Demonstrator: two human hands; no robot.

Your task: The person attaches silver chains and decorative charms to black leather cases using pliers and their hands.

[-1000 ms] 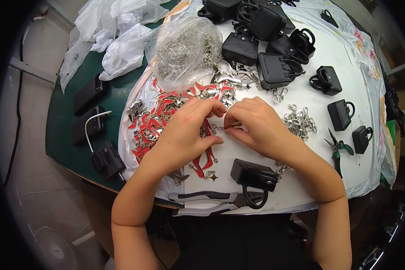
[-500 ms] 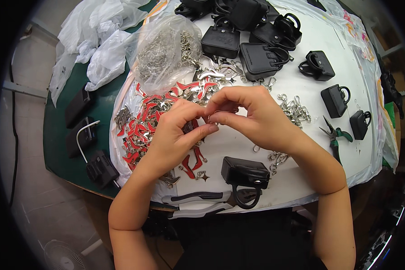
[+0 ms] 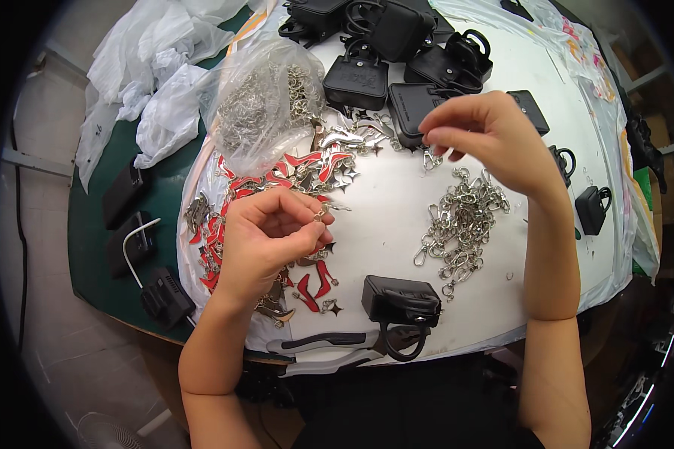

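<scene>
My left hand (image 3: 266, 236) is closed in a pinch around a small silver metal link (image 3: 320, 215), above the left pile of charms. Under and around it lie red high-heel shoe charms (image 3: 322, 280) and silver ones. My right hand (image 3: 494, 142) is raised at the right, thumb and forefinger pressed together beside a black mini handbag (image 3: 410, 112). Whatever those fingertips hold is too small to make out. Just below them is a silver clasp (image 3: 430, 159). A heap of silver swivel clasps with short chains (image 3: 464, 224) lies between my right forearm and the table's middle.
Near the front edge, a black mini handbag (image 3: 401, 299) rests by grey-handled pliers (image 3: 329, 342). More black handbags (image 3: 356, 82) crowd the back. A clear plastic bag of chains (image 3: 266, 105) stands behind the charms. Black devices (image 3: 165, 292) and crumpled white plastic (image 3: 165, 112) lie left.
My hands have come apart. The right has moved up and to the right toward the handbags, uncovering the clasp heap; the left has shifted slightly left and down with the metal link.
</scene>
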